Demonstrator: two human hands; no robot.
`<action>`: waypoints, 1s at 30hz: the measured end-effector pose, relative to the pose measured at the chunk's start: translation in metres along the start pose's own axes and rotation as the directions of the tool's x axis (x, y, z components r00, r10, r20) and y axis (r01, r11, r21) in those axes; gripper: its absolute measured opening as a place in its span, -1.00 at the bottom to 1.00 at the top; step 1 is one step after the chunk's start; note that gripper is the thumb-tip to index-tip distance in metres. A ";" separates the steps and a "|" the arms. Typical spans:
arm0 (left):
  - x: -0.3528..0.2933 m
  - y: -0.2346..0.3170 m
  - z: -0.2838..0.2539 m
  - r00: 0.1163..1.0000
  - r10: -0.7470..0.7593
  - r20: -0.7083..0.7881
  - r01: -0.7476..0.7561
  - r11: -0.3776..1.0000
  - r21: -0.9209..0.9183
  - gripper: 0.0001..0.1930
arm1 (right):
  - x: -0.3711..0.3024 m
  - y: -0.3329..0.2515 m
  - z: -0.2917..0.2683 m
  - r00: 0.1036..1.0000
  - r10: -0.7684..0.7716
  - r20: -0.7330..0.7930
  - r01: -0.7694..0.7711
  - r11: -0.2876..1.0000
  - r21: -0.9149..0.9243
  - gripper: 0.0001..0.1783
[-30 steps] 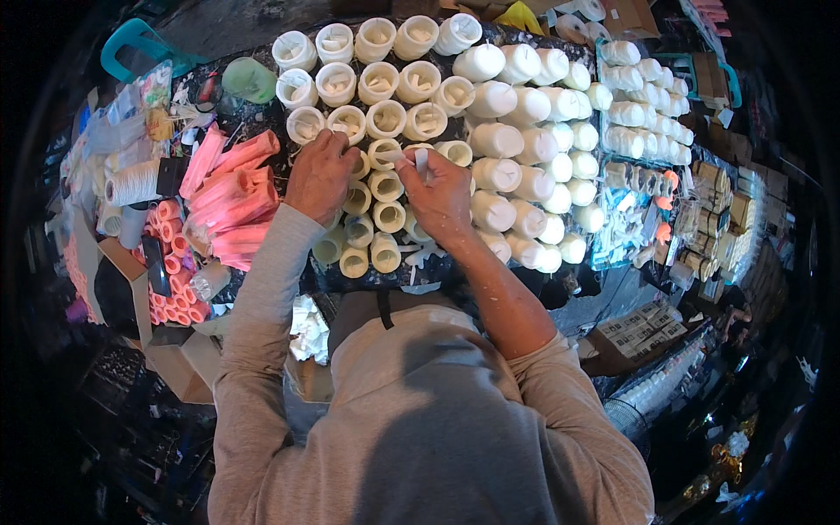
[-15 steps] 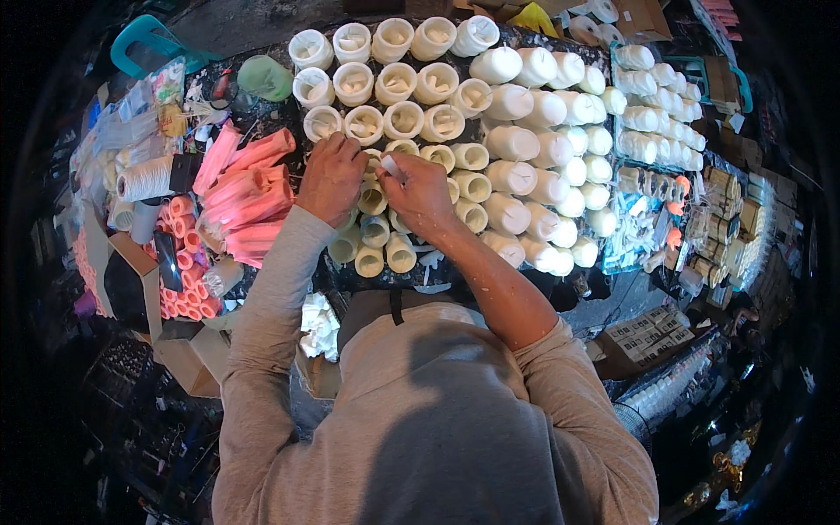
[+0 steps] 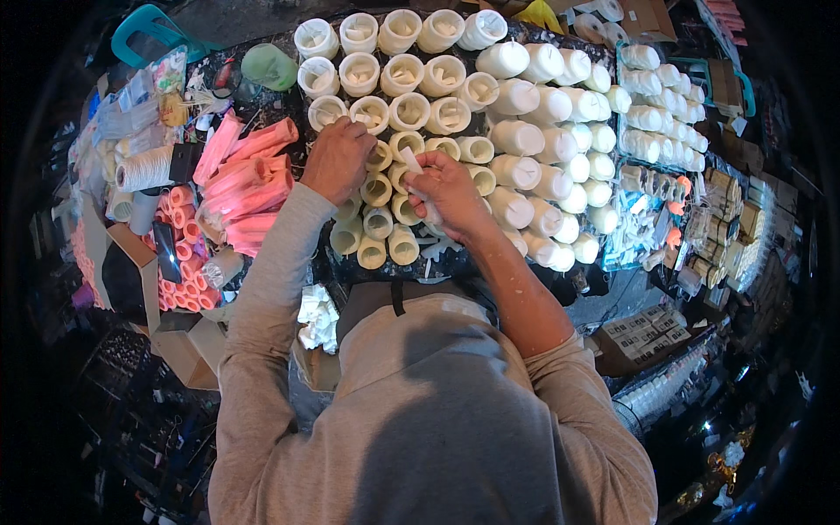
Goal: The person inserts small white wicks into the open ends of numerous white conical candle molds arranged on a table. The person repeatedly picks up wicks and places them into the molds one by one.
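My left hand (image 3: 339,164) is over the left part of a group of hollow cream-white wax cups, fingers curled down near the rim of a cup (image 3: 368,114) with white pieces inside. What its fingertips hold, if anything, is hidden. My right hand (image 3: 444,194) is closed on small white pieces; one flat white piece (image 3: 409,159) sticks up between thumb and fingers. Below the hands stand several narrower hollow cups (image 3: 402,245). Behind the hands are rows of wider cups (image 3: 400,31), most with loose white pieces in them. To the right lie rows of solid white candles (image 3: 516,137) with wicks.
Pink hollow tubes (image 3: 241,188) are piled at the left, beside a spool of white cord (image 3: 145,172) and a cardboard box (image 3: 188,359). A green container (image 3: 269,67) stands at the back left. More white candles (image 3: 643,83) sit in trays at the right.
My right hand has drawn away from the left, to the right, and the white piece now points up from its fingers. My left hand stays by the cups. The view has shifted slightly.
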State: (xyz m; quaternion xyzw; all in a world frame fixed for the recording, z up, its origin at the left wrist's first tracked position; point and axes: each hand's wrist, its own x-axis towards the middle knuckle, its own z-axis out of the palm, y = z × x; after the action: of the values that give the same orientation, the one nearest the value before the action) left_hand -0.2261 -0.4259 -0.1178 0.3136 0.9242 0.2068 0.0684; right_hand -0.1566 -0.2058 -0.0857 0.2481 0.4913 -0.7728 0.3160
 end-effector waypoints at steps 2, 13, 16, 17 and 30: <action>0.000 -0.001 0.000 1.000 0.004 0.014 -0.003 0.999 -0.033 -0.95 | -0.002 0.001 -0.002 0.999 0.034 0.007 -0.035 0.984 0.174 -0.61; 0.001 -0.004 0.003 0.999 -0.025 -0.021 0.023 0.995 -0.095 -0.93 | 0.009 0.011 0.004 0.953 -0.282 -0.116 0.191 0.850 -0.491 -0.71; 0.001 -0.005 0.002 0.998 -0.056 0.019 0.058 0.989 -0.139 -0.90 | 0.016 0.014 0.019 0.841 -0.541 -0.026 0.377 0.619 -0.689 -0.70; 0.001 -0.006 0.002 0.997 -0.065 0.032 0.069 0.987 -0.146 -0.89 | 0.019 0.014 0.023 0.805 -0.593 0.027 0.438 0.563 -0.700 -0.71; 0.000 -0.006 0.004 0.997 -0.080 0.001 0.080 0.986 -0.147 -0.91 | 0.023 0.012 0.027 0.969 -0.205 -0.135 0.132 0.898 -0.420 -0.63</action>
State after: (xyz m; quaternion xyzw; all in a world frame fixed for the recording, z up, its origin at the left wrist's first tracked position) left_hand -0.2283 -0.4290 -0.1242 0.2698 0.9184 0.2724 0.0972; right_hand -0.1655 -0.2400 -0.0983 0.2006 0.6871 -0.6529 0.2478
